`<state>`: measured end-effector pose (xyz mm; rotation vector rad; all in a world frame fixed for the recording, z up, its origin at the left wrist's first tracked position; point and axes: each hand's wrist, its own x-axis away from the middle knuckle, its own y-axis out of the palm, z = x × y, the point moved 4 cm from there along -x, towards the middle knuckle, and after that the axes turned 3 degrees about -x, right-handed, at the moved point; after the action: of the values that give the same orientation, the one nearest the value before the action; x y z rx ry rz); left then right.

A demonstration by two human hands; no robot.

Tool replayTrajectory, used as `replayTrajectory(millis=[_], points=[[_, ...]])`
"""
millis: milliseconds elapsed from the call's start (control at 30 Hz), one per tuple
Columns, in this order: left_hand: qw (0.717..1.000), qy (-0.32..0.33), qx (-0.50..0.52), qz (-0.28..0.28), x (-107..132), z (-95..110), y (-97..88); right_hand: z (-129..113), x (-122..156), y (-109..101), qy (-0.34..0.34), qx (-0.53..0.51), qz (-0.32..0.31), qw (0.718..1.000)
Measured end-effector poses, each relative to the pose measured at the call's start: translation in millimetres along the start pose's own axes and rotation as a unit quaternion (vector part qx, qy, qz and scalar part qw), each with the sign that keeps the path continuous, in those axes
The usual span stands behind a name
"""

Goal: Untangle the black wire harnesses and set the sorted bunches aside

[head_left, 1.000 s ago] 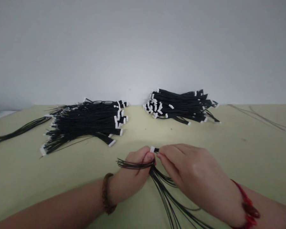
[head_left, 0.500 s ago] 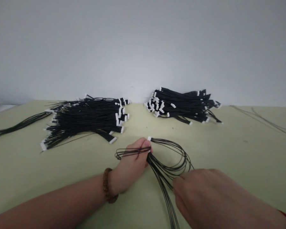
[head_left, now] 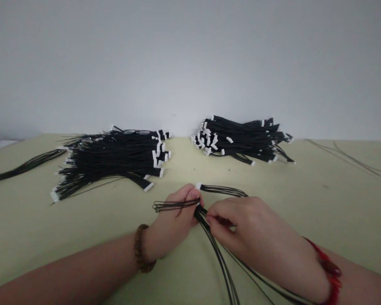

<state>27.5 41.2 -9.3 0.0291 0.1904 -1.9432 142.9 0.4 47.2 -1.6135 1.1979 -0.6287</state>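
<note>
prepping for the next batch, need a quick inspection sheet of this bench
surface: pale green tabletop, running back to the wall.
job's things: a bundle of thin black wires, with a white connector showing at one end.
clutter: loose thin wires at far right; what look like glasses on the left pile.
hands: left hand, with wooden bead bracelet, grips the bundle; right hand, with red bracelet, has its fingers at the wires beside it.
cables: two piles of black leads with white connectors, left pile and right pile; more black wires run off at far left.
surroundings: plain white wall.
</note>
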Motion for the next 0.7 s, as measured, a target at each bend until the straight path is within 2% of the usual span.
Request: replayTrajectory(millis=[100,167,200,233,300,333,367,400,467,500,533,600,633,667,700], points=[[1.000,-0.003,-0.006,0.006,-0.6,0.3,-0.2,1.2,-2.6,-5.5,0.033,-0.006,-0.009,0.999],[1.000,-0.009,-0.006,0.011,-2.0,0.1,-0.5,5.6,-4.7,-11.8,0.057,-0.102,-0.047,0.992],[1.000,-0.017,-0.003,0.017,-2.9,-0.6,-0.9,8.7,-4.9,-14.3,0.069,-0.182,-0.094,0.976],[0.999,-0.030,0.002,0.024,-4.0,-1.8,-1.3,11.6,-4.1,-17.1,0.076,-0.273,-0.153,0.947],[0.997,-0.069,0.021,0.036,-6.0,-5.5,-2.1,16.6,-0.1,-26.0,0.067,-0.436,-0.268,0.856],[0.995,-0.087,0.035,0.042,-6.8,-7.6,-2.4,20.1,0.8,-34.0,0.046,-0.486,-0.283,0.826],[0.993,-0.101,0.047,0.045,-7.3,-9.3,-2.5,25.0,0.3,-43.1,0.020,-0.504,-0.268,0.821],[0.991,-0.111,0.058,0.046,-7.6,-10.8,-2.4,30.5,-0.9,-51.8,-0.002,-0.493,-0.234,0.838],[0.989,-0.117,0.072,0.046,-7.6,-12.9,-2.4,37.8,-4.5,-69.9,-0.060,-0.461,-0.113,0.878],[0.989,-0.116,0.076,0.044,-7.4,-13.5,-2.3,39.5,-5.7,-78.6,-0.081,-0.463,-0.032,0.882],[0.990,-0.114,0.080,0.039,-7.2,-14.0,-2.1,40.5,-5.9,-86.2,-0.089,-0.477,0.051,0.873],[0.990,-0.108,0.083,0.030,-6.7,-14.2,-1.5,40.3,-3.5,-94.1,-0.063,-0.520,0.190,0.831],[0.991,-0.105,0.083,0.028,-6.5,-13.8,-1.2,37.5,-2.0,-93.0,-0.040,-0.535,0.216,0.816],[0.991,-0.101,0.084,0.027,-6.4,-13.1,-0.9,32.0,-1.2,-88.8,-0.027,-0.544,0.205,0.813],[0.991,-0.098,0.085,0.029,-6.3,-12.1,-0.6,24.2,-0.8,-81.9,-0.027,-0.549,0.160,0.820]])
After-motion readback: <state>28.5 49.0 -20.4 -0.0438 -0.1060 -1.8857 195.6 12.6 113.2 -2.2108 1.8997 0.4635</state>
